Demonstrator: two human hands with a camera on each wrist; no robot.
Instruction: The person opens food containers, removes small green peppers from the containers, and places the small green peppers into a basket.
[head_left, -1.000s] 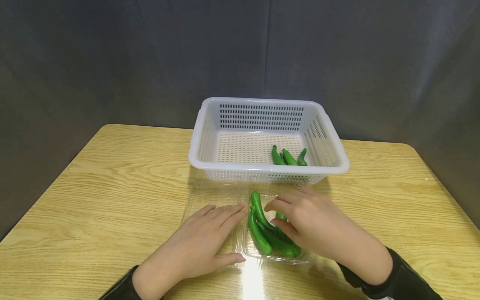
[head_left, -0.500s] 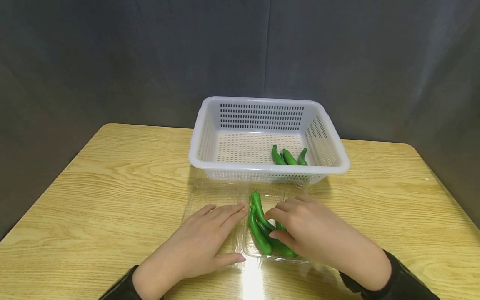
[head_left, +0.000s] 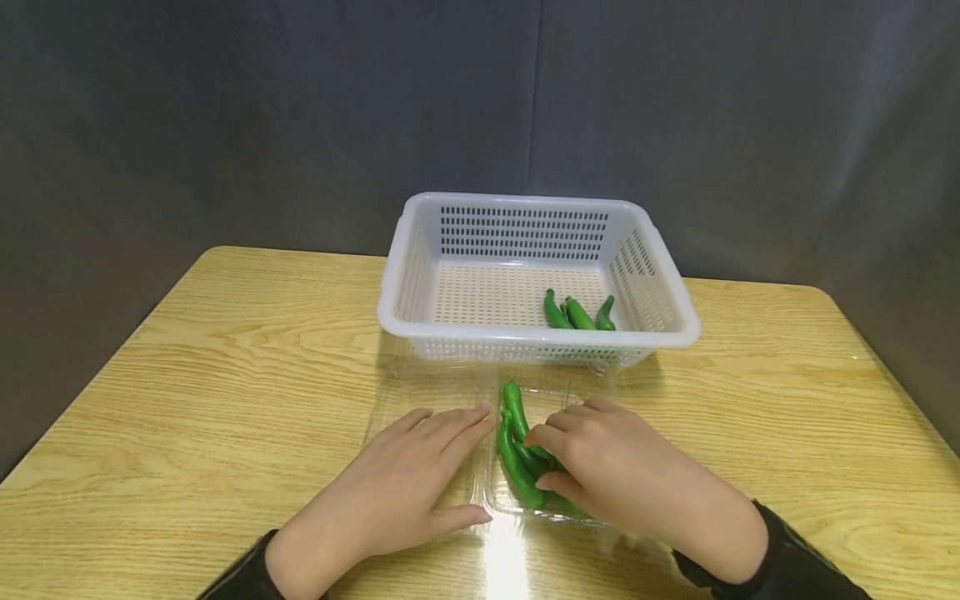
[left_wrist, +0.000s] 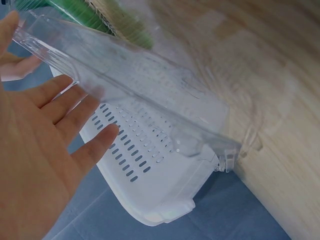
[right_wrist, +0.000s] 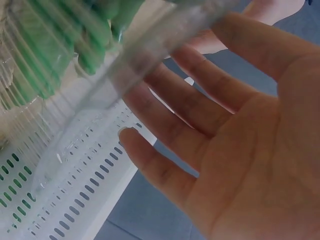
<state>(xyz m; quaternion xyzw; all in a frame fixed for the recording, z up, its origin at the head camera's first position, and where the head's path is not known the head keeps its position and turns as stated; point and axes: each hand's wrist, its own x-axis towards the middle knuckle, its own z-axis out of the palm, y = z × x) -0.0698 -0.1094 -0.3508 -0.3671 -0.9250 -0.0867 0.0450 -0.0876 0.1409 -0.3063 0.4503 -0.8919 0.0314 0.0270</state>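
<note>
In the head view my left hand (head_left: pixel 397 492) rests with straight fingers on the lid side of a clear plastic clamshell box (head_left: pixel 551 517), fingertips close to its hinge. The left wrist view has these fingers (left_wrist: pixel 102 145) against the clear lid (left_wrist: pixel 145 105). My right hand (head_left: pixel 622 475) is over the box's right half, fingers bending down above several green chili peppers (head_left: pixel 517 471) and hiding part of them. From the right wrist, its fingers (right_wrist: pixel 175 115) reach to the clear box wall (right_wrist: pixel 120 75), peppers (right_wrist: pixel 40 45) showing through the plastic.
A white perforated basket (head_left: pixel 517 333) stands just behind the box, with several more green chili peppers (head_left: pixel 577 315) in its near right corner. Everything sits on a wood-grain table (head_left: pixel 225 358), with a dark curtain (head_left: pixel 300 125) behind it.
My right hand has shifted a little left and toward me over the peppers, covering more of them. The left hand, box and basket keep their places.
</note>
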